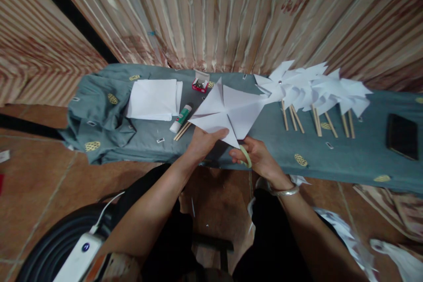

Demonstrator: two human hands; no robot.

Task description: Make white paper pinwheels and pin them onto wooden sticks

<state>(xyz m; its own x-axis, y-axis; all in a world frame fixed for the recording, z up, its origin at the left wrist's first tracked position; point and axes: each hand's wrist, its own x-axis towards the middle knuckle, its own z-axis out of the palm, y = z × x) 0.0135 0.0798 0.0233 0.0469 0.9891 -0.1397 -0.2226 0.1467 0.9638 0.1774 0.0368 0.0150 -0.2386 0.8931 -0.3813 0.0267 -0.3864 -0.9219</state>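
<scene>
My left hand (205, 142) grips a sheet of white paper (243, 110), its thumb on top near the lower edge. Slits run from the sheet's corners toward its middle, and the flaps stand apart. My right hand (256, 154) has its fingers in the pale green handles of a pair of scissors (245, 157). The blades are hidden beneath the paper at its lower corner. Left of the sheet lie a glue stick (181, 118) and a few wooden sticks (182, 131). A small red box (200, 84) of metal pins stands open behind them.
A stack of white paper (153, 99) lies at the left on the blue-green cloth (211, 158). Several white paper pinwheels (310, 86) on wooden sticks lie at the right, with a dark phone (402, 135) farther along. A pleated curtain (211, 17) hangs behind.
</scene>
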